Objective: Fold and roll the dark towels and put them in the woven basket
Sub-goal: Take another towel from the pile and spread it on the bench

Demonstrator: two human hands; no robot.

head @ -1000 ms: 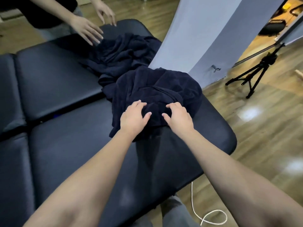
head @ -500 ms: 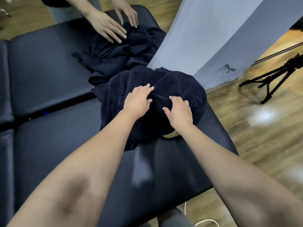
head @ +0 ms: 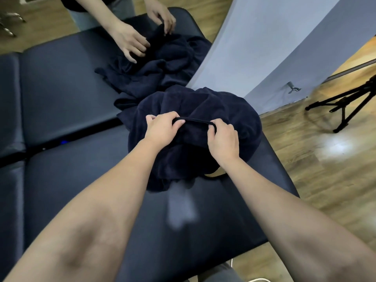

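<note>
A crumpled dark navy towel (head: 230, 110) lies heaped on the right part of the black padded table (head: 61, 94). My left hand (head: 162, 128) and my right hand (head: 222, 138) each pinch the towel's hem, which is pulled taut between them above the heap. A tan sliver (head: 215, 174) shows under the heap's near edge; it may be the woven basket, mostly hidden. A second dark towel (head: 154, 72) lies bunched farther back.
Another person stands at the table's far end, with both hands (head: 130, 40) gripping the second towel. A grey fabric backdrop (head: 264, 43) hangs to the right. A black tripod (head: 345, 102) stands on the wooden floor. A white cable lies by the table's near edge.
My hands went from resting on the heap to pinching its hem and lifting it taut. The other person's hands moved from flat on the far towel to gripping it.
</note>
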